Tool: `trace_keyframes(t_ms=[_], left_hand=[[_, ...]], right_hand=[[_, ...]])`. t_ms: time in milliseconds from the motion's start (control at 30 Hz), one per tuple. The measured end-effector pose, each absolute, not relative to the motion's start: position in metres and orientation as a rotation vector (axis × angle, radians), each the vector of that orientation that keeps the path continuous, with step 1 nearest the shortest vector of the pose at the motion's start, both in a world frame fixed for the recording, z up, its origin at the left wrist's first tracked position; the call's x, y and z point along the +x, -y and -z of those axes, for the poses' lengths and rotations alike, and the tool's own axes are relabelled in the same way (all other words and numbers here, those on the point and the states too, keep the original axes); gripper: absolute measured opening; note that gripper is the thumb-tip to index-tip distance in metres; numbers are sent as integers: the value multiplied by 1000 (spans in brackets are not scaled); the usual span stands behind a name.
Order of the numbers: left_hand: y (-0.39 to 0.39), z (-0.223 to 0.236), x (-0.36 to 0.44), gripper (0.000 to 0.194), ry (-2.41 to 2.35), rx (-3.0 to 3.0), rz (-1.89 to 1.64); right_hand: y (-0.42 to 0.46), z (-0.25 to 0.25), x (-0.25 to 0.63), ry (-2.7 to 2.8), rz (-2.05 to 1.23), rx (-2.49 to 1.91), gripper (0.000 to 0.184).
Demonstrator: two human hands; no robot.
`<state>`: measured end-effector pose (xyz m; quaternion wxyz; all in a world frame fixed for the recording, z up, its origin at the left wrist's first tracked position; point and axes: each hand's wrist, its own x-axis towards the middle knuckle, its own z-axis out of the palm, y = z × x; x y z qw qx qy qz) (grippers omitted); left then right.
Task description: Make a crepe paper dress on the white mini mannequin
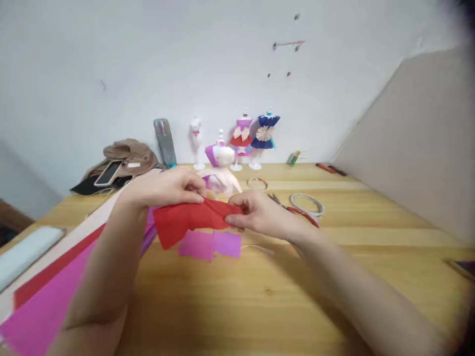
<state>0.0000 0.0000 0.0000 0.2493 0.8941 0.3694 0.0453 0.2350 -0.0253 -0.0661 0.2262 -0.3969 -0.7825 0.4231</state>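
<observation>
Head view: work looks partway. Seen from the red cloth (185, 217), the pink form (241, 136) and blue form (264, 132) stand dressed at 1 o'clock; the cloth and flat patches (196, 244) at 6 look unjoined. Held above the table (267, 311), it is pinched by the left hand (178, 187) at 12 and the right hand (256, 212) at 3.
</observation>
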Motion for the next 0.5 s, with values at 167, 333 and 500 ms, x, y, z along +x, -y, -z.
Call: trace_keyframes(t_ms=[167,333,500], left_hand=[[0,-1,-4,20,-1124,2532,-92],[1,-4,-10,22,-1114,2596,-144],[-1,5,4,20,-1121,2559,-413]], right_hand=[[22,60,255,2599,-1112,-1086,21],[24,48,269,2669,-897,-1204,25],[26,43,264,2248,-764,-1201,34]])
